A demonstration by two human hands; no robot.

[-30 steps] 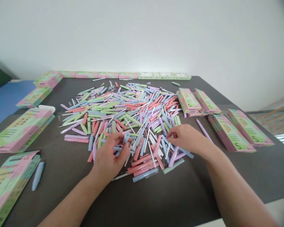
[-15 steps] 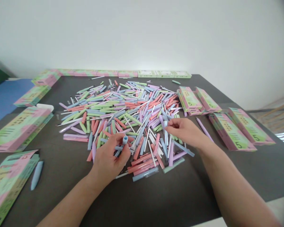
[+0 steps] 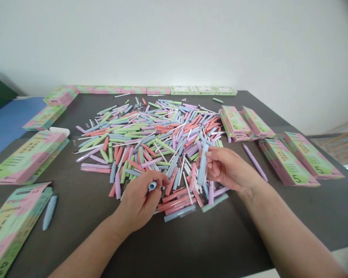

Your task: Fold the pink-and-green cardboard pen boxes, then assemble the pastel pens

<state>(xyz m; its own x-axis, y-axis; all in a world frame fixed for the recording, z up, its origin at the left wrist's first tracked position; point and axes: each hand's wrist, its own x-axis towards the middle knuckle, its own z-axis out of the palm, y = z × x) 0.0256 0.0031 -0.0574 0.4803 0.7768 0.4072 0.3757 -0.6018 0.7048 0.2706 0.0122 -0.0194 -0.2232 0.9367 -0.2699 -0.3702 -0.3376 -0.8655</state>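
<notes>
Head view: the left hand (image 3: 137, 202) curls closed around a pale blue pen barrel (image 3: 152, 186), its open end up. The right hand (image 3: 227, 170) pinches a pale blue pen (image 3: 203, 165) upright. Both hover at the edge of a heaped pile of pastel pens (image 3: 150, 143) on the dark surface (image 3: 278, 216), near pink-and-green boxes (image 3: 287, 162).

I work in an indoor packing room: a dark table (image 3: 220, 239) stands against a plain white wall (image 3: 174, 42), with printed pastel pen boxes (image 3: 287, 164) along its edges around a loose pile of pens (image 3: 150, 135)
</notes>
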